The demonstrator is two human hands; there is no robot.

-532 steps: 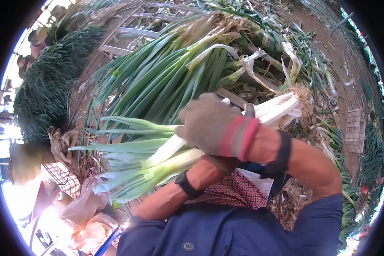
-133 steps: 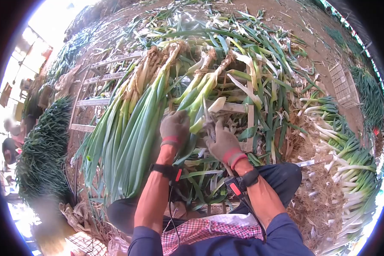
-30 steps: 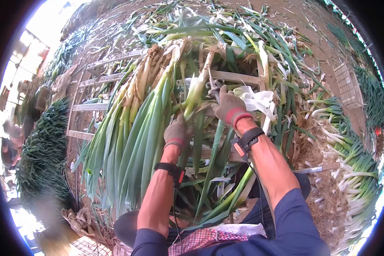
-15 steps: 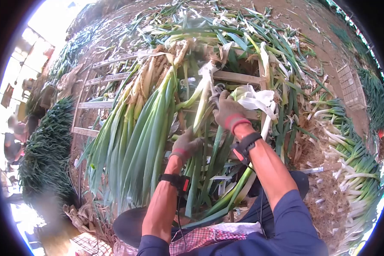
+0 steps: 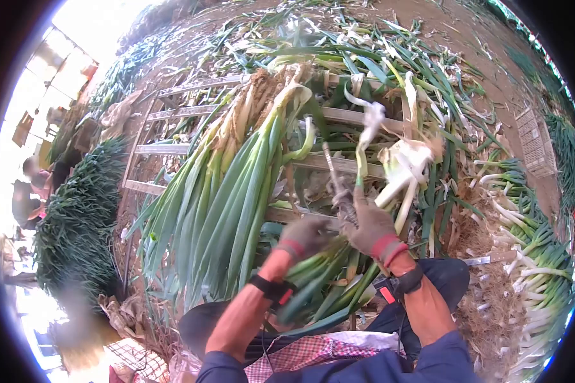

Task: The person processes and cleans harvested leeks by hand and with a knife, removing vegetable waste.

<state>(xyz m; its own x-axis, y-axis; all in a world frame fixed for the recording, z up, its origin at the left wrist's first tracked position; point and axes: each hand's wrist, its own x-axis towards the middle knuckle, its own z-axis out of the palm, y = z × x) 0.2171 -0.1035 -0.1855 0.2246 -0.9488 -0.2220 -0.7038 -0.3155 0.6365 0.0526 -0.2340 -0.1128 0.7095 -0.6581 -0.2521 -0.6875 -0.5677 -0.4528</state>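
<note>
Partly blurred, the left hand [image 5: 305,236] clenches around a leek [image 5: 316,284] lying over the lap, its upper end hidden behind both gloves. Right hand [image 5: 372,228] grips a knife [image 5: 331,169], handle hidden in the fist; a blurred peel [image 5: 364,137] rises above the rack [image 5: 172,150].

The gloved left grip [image 5: 303,236] clasps the green leaves of a leek [image 5: 316,284]. Just beside it, the gloved right grip [image 5: 372,228] holds a thin blade [image 5: 334,175] that points up, blurred, next to the leek's pale stalk. Beyond them a leek pile [image 5: 236,185] lies on wooden slats [image 5: 172,115]. Trimmed leeks [image 5: 536,262] lie at the right.
</note>
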